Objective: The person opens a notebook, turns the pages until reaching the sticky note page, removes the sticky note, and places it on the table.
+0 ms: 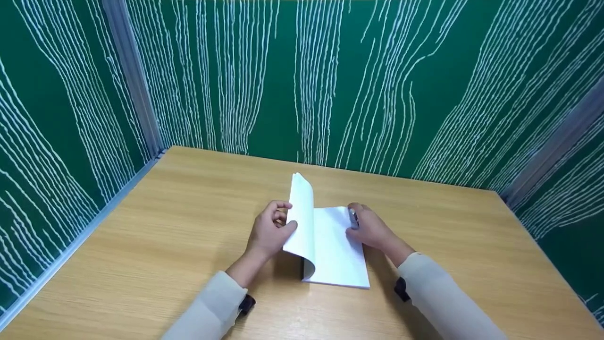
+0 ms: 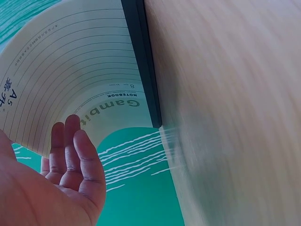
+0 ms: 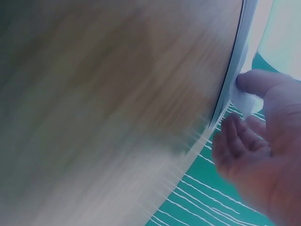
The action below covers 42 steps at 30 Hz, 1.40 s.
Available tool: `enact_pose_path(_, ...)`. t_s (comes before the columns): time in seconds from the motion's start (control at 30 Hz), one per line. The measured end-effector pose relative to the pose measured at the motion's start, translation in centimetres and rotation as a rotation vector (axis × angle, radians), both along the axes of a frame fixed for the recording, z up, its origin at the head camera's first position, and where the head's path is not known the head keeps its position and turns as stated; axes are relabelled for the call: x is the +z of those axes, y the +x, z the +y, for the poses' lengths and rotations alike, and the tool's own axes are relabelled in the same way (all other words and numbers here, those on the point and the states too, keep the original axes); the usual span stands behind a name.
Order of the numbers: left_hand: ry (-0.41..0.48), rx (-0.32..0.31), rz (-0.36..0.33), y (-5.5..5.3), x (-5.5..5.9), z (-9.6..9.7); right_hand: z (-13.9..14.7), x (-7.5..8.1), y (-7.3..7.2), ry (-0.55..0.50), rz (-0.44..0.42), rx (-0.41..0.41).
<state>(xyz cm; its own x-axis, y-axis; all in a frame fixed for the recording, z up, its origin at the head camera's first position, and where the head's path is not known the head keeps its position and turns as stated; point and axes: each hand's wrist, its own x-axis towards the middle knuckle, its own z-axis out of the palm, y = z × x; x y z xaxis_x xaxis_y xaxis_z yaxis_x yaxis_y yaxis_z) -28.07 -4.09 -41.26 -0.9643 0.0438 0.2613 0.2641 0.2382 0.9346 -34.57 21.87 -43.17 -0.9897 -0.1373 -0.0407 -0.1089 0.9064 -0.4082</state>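
Observation:
A notebook [image 1: 337, 255] with a dark spine lies on the table, its cover and some leaves bent up toward the left. The left wrist view shows the lined outer cover [image 2: 94, 52] printed "Gambit NOTEBOOK" and A5. My left hand [image 1: 271, 229] pinches the raised cover and leaves at their outer edge, thumb on the inner side and fingers behind. At the notebook's upper right edge is my right hand [image 1: 373, 228], holding a small pale, translucent object [image 3: 247, 101] between thumb and fingers against the white page. I cannot tell what this object is.
The notebook is on a wood-grain table [image 1: 188, 203]. Green walls [image 1: 273, 94] with white wavy lines rise behind the table and at both sides. Dark wrist devices [image 1: 246, 304] sit at both light sleeves [image 1: 443, 293].

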Motion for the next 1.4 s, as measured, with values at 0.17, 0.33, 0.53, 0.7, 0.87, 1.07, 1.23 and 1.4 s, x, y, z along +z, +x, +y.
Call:
enact_pose_path(0.17, 0.008, -0.002, 0.002, 0.1, 0.2, 0.0, 0.0, -0.1, -0.3, -0.045, -0.024, -0.011)
enact_pose_path(0.33, 0.004, 0.003, 0.011, 0.1, 0.3, 0.0, 0.0, 0.0, -0.5, -0.070, -0.017, -0.031)
enact_pose_path(0.53, 0.008, 0.010, -0.004, 0.0, 0.3, 0.1, 0.2, 0.2, -0.8, -0.117, 0.018, -0.052)
enact_pose_path(0.7, 0.008, 0.016, -0.010, -0.1, 0.1, 0.1, 0.5, 0.0, -0.7, -0.106, 0.045, -0.035)
enact_pose_path(0.87, 0.005, 0.015, -0.007, -0.1, -0.1, 0.1, 0.6, 0.0, -0.6, -0.123, 0.051, -0.010)
enact_pose_path(1.07, -0.003, 0.010, -0.015, -0.1, -0.1, 0.1, 0.6, 0.1, -0.3, -0.172, 0.035, 0.029)
enact_pose_path(1.23, -0.011, 0.004, 0.006, 0.0, 0.1, 0.0, 0.6, 0.1, 0.0, -0.182, 0.073, 0.085)
enact_pose_path(1.4, -0.011, 0.010, 0.015, 0.1, 0.2, 0.1, 0.6, 0.3, 0.3, -0.170, 0.034, 0.112)
